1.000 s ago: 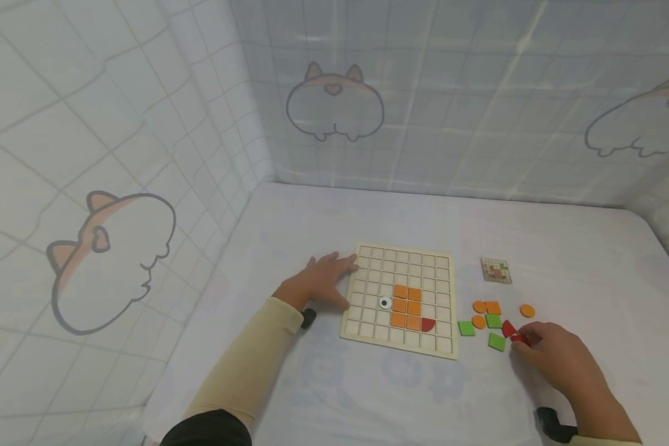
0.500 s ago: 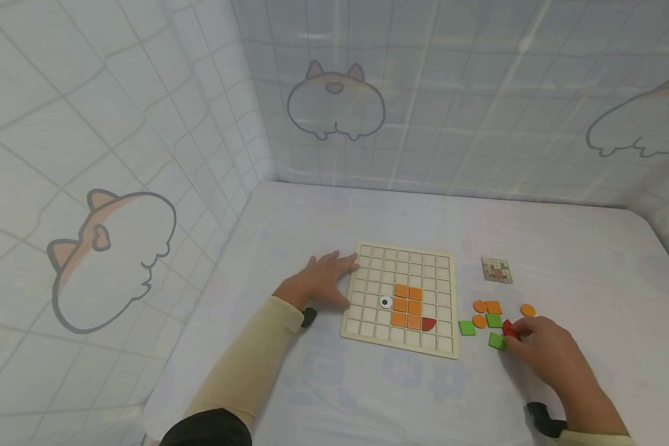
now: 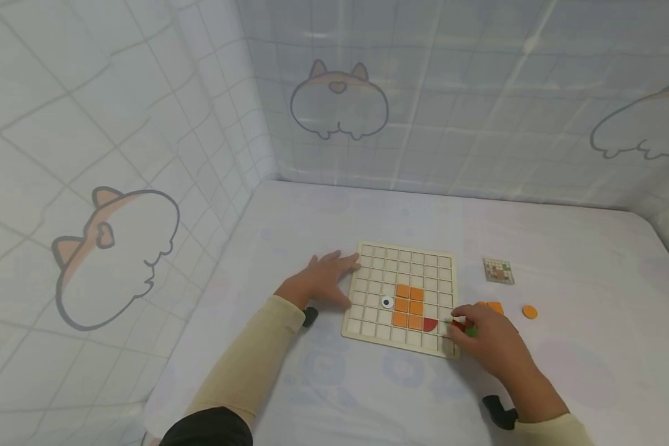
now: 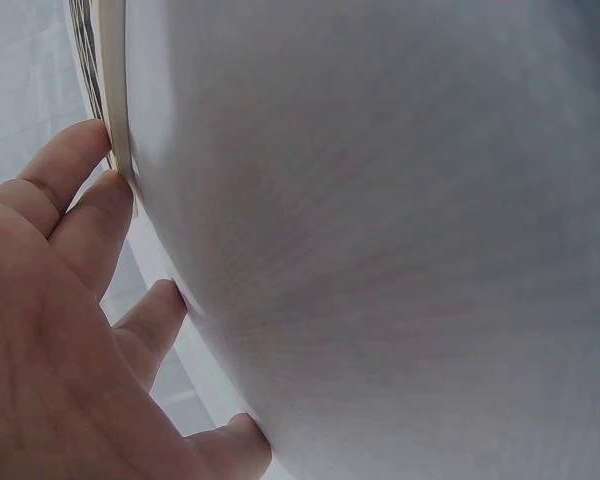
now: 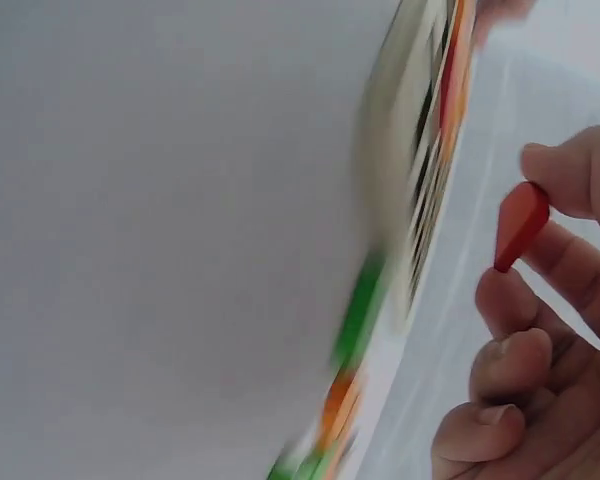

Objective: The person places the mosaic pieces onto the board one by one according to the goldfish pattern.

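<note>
Grid board [image 3: 384, 266] with red piece [image 5: 521, 222].
Left hand [image 3: 323, 280], spread wide, touching the board's left edge: best held firm. Right hand [image 3: 496, 344], pinching the red piece near the board's right edge: best lowered level.

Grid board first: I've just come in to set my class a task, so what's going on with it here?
A person's left hand rests against the left edge of the board. Their right hand pinches a red piece near its right edge, not yet set down. Already on it are six orange squares, an eye piece and a second red piece. A small card and an orange disc lie off to the right.
</note>
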The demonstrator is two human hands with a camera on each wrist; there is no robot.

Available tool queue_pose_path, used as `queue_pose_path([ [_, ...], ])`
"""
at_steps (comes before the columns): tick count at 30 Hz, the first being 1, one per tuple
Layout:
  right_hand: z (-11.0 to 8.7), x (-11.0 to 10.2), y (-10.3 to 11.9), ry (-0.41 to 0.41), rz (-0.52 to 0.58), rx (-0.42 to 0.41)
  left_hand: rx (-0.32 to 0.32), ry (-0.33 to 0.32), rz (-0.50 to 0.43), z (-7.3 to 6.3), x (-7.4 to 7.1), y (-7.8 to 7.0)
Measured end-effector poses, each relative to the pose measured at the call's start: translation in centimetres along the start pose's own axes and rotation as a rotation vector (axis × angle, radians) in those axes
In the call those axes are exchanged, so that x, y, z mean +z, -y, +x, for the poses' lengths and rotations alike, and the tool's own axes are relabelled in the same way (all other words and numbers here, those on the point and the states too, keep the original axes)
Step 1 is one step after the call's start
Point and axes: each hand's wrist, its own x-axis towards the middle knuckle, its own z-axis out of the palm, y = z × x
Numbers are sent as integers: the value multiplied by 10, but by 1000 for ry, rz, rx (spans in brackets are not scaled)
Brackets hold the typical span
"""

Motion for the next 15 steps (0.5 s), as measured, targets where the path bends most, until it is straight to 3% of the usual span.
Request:
queue_pose_path([
  [6, 10, 18, 37, -71, -46, -190, -2, -5, -10, 2, 2, 3],
  [15, 28, 47, 67, -36, -100, -319, 18, -6, -5, 0, 0, 3],
])
